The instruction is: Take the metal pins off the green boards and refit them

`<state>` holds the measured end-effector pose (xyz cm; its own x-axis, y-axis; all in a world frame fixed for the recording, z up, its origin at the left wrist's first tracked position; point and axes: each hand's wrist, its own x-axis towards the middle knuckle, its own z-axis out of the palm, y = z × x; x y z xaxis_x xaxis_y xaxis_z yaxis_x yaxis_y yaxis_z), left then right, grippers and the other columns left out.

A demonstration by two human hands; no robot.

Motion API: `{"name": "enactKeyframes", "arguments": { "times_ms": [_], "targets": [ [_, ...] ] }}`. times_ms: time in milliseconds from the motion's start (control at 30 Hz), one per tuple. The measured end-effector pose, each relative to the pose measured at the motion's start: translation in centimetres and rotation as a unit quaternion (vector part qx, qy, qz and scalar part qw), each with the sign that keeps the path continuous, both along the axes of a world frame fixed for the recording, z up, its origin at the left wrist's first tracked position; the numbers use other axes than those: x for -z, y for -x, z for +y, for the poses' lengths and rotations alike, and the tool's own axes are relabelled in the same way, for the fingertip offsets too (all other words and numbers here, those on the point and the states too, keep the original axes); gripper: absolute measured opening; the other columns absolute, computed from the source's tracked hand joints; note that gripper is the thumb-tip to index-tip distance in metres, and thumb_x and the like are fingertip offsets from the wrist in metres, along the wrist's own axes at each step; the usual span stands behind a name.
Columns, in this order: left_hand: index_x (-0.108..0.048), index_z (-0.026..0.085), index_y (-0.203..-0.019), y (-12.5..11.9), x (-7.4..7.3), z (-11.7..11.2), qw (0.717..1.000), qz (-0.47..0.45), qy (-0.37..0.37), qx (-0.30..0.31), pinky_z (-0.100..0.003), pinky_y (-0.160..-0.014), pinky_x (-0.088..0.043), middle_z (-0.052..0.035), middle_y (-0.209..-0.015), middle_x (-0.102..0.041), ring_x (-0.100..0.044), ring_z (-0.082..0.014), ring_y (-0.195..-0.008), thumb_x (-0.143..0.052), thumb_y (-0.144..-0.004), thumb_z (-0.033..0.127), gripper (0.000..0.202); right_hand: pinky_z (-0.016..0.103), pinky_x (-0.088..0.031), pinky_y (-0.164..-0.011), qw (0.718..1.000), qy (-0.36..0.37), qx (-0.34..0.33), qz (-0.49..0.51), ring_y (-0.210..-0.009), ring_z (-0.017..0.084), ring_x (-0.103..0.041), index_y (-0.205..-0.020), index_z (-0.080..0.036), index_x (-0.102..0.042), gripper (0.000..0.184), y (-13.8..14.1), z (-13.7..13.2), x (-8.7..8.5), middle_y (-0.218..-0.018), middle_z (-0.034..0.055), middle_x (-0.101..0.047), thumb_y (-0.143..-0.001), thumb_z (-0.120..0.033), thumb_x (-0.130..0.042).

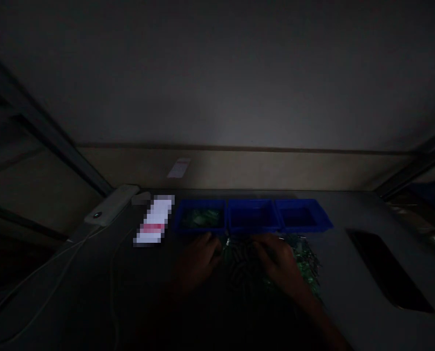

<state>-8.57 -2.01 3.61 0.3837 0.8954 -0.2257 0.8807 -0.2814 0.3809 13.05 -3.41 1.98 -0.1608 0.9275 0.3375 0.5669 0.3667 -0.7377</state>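
Observation:
In dim light, my left hand (202, 256) is curled in front of the left blue bin (177, 219), fingertips drawn together; what they hold, if anything, is too dark to name. My right hand (280, 261) reaches in from the right, thumb and forefinger close together over a heap of small dark cylindrical pieces (242, 265). Whatever is between those fingertips is not visible. A pile of shiny green pieces with thin metal-like ends (307, 265) lies beside and partly behind the right hand. More greenish pieces (203, 217) fill the left bin.
A middle blue bin (253, 214) and a right blue bin (300, 215) adjoin the left one. At left are a lit phone-like screen (154, 222), a white power strip (113, 204) and cables (113, 273). A dark flat slab (391, 270) lies at right. A pale wall panel (268, 169) closes the back.

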Motion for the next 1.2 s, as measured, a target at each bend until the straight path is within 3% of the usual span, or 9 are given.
{"name": "enactKeyframes", "arguments": {
  "times_ms": [167, 400, 500, 600, 700, 800, 933, 1067, 1200],
  "targets": [
    [-0.054, 0.019, -0.088, 0.1, -0.5, 0.0, 1.0, 0.008, 0.023, 0.012, -0.031, -0.082, -0.041, -0.005, -0.102, -0.056, -0.052, -0.0204, -0.098, -0.049, -0.079, 0.021, 0.011, 0.029, -0.049, -0.07, 1.0, -0.014, -0.011, -0.02, -0.079, 0.017, -0.064, -0.09, -0.02, -0.064, 0.018, 0.2, 0.0, -0.1, -0.085, 0.005, -0.068, -0.087, -0.021, -0.046],
    [-0.049, 0.02, -0.115, 0.4, 0.1, -0.2, 0.998, -0.017, 0.048, -0.028, -0.034, -0.083, -0.041, -0.0087, -0.114, -0.059, -0.055, -0.0239, -0.102, -0.055, -0.075, 0.026, 0.041, 0.029, -0.048, -0.071, 0.999, -0.028, -0.038, -0.02, -0.08, 0.017, -0.063, -0.091, -0.02, -0.063, 0.017, 0.7, -0.4, 0.0, -0.086, 0.0052, -0.067, -0.087, -0.022, -0.046],
    [-0.057, 0.021, -0.104, 0.5, 0.5, 0.0, 0.996, -0.038, 0.077, -0.019, -0.031, -0.074, -0.042, -0.0059, -0.098, -0.065, -0.06, -0.0225, -0.089, -0.056, -0.074, 0.029, 0.031, 0.029, -0.048, -0.071, 0.998, -0.026, -0.052, 0.003, -0.079, 0.017, -0.062, -0.091, -0.02, -0.064, 0.018, 1.1, -0.8, -0.4, -0.085, 0.0056, -0.067, -0.087, -0.023, -0.046],
    [-0.061, 0.019, -0.085, 0.2, 0.3, 0.2, 0.994, -0.096, 0.048, -0.033, -0.027, -0.066, -0.041, -0.0026, -0.082, -0.065, -0.061, -0.0188, -0.077, -0.055, -0.076, 0.029, 0.015, 0.03, -0.047, -0.073, 0.996, 0.024, -0.062, 0.056, -0.081, 0.017, -0.062, -0.091, -0.021, -0.064, 0.019, 1.7, -0.9, -1.1, -0.087, 0.0054, -0.067, -0.087, -0.027, -0.046],
    [-0.058, 0.018, -0.078, -1.0, -1.3, 0.4, 0.978, -0.191, -0.037, -0.069, -0.025, -0.062, -0.041, -0.0004, -0.075, -0.064, -0.059, -0.0147, -0.07, -0.052, -0.079, 0.027, 0.011, 0.026, -0.045, -0.06, 0.982, 0.125, -0.043, 0.132, -0.065, 0.015, -0.059, -0.097, -0.019, -0.062, 0.026, 2.4, -0.3, -2.6, -0.071, 0.002, -0.064, -0.084, -0.038, -0.05],
    [-0.056, 0.018, -0.078, -2.7, -4.3, 0.6, 0.929, -0.292, -0.204, -0.101, -0.024, -0.066, -0.044, -0.0003, -0.075, -0.062, -0.058, -0.0129, -0.071, -0.052, -0.078, 0.021, 0.005, 0.024, -0.041, -0.049, 0.94, 0.23, -0.036, 0.251, -0.05, 0.013, -0.053, -0.105, -0.017, -0.056, 0.041, 2.8, 0.8, -5.1, -0.057, -0.0024, -0.056, -0.083, -0.05, -0.047],
    [-0.056, 0.018, -0.08, -4.4, -8.1, 1.4, 0.849, -0.384, -0.357, -0.07, -0.022, -0.066, -0.047, -0.0002, -0.077, -0.062, -0.058, -0.0109, -0.07, -0.052, -0.076, 0.012, 0.008, 0.024, -0.043, -0.053, 0.886, 0.195, -0.022, 0.42, -0.051, 0.012, -0.055, -0.099, -0.018, -0.055, 0.042, 2.8, 2.6, -9.2, -0.06, -0.0019, -0.059, -0.073, -0.05, -0.06],
    [-0.056, 0.018, -0.082, -5.0, -9.8, 2.5, 0.807, -0.443, -0.388, -0.041, -0.022, -0.07, -0.048, -0.0007, -0.08, -0.062, -0.06, -0.0109, -0.075, -0.05, -0.076, 0.009, 0.013, 0.022, -0.04, -0.051, 0.885, 0.192, -0.021, 0.425, -0.053, 0.01, -0.057, -0.098, -0.019, -0.058, 0.041, 1.8, 3.8, -12.1, -0.067, -0.0014, -0.063, -0.065, -0.041, -0.07],
    [-0.058, 0.018, -0.078, -4.8, -10.3, 3.5, 0.839, -0.435, -0.326, -0.008, -0.022, -0.069, -0.048, -0.0007, -0.079, -0.063, -0.06, -0.0108, -0.075, -0.045, -0.078, 0.008, 0.016, 0.021, -0.036, -0.047, 0.882, 0.184, -0.068, 0.429, -0.048, 0.008, -0.051, -0.088, -0.017, -0.063, 0.032, 1.0, 4.7, -12.8, -0.062, -0.0024, -0.059, -0.064, -0.035, -0.07]
  ]
}}
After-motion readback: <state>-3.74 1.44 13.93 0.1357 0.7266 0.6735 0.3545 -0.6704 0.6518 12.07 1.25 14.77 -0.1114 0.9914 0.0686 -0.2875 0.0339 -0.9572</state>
